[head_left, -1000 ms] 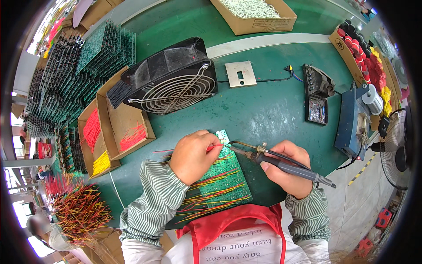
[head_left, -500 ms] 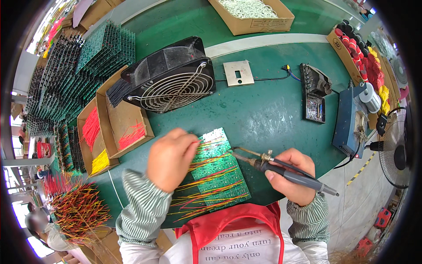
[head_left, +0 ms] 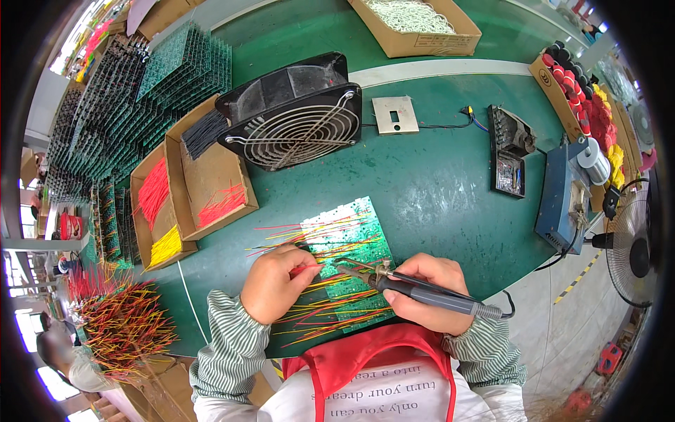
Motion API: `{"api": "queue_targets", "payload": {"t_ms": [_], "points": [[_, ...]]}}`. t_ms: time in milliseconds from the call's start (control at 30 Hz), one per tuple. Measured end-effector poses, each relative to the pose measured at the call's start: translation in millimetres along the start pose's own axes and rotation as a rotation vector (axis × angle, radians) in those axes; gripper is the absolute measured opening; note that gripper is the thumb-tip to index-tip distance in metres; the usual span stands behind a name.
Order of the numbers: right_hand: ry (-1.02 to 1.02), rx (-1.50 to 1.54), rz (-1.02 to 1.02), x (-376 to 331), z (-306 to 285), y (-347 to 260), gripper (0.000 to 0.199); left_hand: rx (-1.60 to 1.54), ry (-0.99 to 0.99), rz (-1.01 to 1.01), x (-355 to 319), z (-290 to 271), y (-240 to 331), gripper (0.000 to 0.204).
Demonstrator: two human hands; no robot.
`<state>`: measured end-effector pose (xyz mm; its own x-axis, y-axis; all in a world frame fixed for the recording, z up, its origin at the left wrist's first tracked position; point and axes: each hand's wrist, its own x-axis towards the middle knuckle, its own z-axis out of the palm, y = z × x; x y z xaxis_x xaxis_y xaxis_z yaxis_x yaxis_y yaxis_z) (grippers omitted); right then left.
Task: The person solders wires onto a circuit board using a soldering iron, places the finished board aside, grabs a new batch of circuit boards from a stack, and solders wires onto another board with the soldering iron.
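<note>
Soldering, it seems.
Left hand (head_left: 274, 285) pinches red wire (head_left: 304, 269), right hand (head_left: 444, 320) clasps soldering iron (head_left: 416, 290); next should need steadiness.

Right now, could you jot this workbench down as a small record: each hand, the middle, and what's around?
Left hand: pinching a red wire
Right hand: gripping a grey-handled soldering iron, tip over the board
Middle: green circuit board, red and yellow wires trailing off its left side
Behind: black fan with round guard
Left: cardboard boxes holding coloured strands
Right: blue box-shaped unit
</note>
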<state>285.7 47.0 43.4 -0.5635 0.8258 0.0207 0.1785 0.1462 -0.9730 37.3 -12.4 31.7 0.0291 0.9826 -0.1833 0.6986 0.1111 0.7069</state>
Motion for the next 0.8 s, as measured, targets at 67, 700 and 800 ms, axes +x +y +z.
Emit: {"api": "queue_targets", "payload": {"t_ms": [67, 700, 800], "points": [[0.001, -0.009, -0.015, 0.6, 2.5, 1.9, 0.019, 0.001, -0.002, -0.003, 0.3, -0.4, -0.9, 0.010], [-0.032, 0.001, 0.001, 6.7, 2.3, 2.5, 0.021, -0.163, -0.131, -0.159, 7.6, -7.4, -3.4, 0.013], [-0.043, -0.007, 0.003, 7.5, 1.2, 2.0, 0.020, -0.192, -0.134, -0.154, 7.6, -7.6, -4.2, 0.013]]}}
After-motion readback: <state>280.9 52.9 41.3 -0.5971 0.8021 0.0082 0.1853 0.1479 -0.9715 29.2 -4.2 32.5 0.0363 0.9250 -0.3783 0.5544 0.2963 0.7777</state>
